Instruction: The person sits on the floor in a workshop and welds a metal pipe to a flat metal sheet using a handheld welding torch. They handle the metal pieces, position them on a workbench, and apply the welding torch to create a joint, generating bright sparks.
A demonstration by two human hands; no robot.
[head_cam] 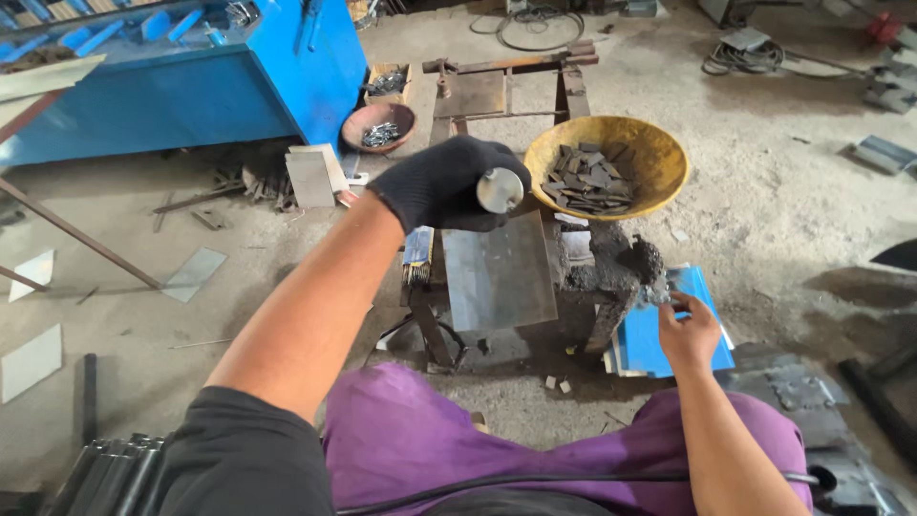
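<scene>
Workshop floor seen from above, entries left to right. Far left: blue metal cabinet [191, 86] with loose sheet offcuts [196, 272] lying on the concrete before it. Next: round brown bowl [379, 126] of small metal bits, just beside the cabinet's corner. Centre: left hand [444, 186], in a black knit glove, raised above the low work stand; fingers curled and pressed together around a cylindrical metal tool [500, 189], whose round shiny end face points toward the camera, so its long axis runs roughly along the line of sight, away from the viewer. Below it: flat grey steel plate [499, 272] resting on the low work stand, with a bundle of welding rods [417, 256] lying just beside the plate's left edge. Right of centre: yellow pan [607, 164] holding a heap of small flat dark metal pieces, just beyond the plate's far right corner. Right: right hand [686, 330], bare, low beside the stand; thumb and fingertips pinch a small grey metal piece [657, 290] at the slag-crusted right edge of the stand [611, 263]. The piece lies up and left of the fingers, above a blue sheet [650, 334] on the floor. The right hand is nearer the piece; the left hand is well apart, higher and leftward.
</scene>
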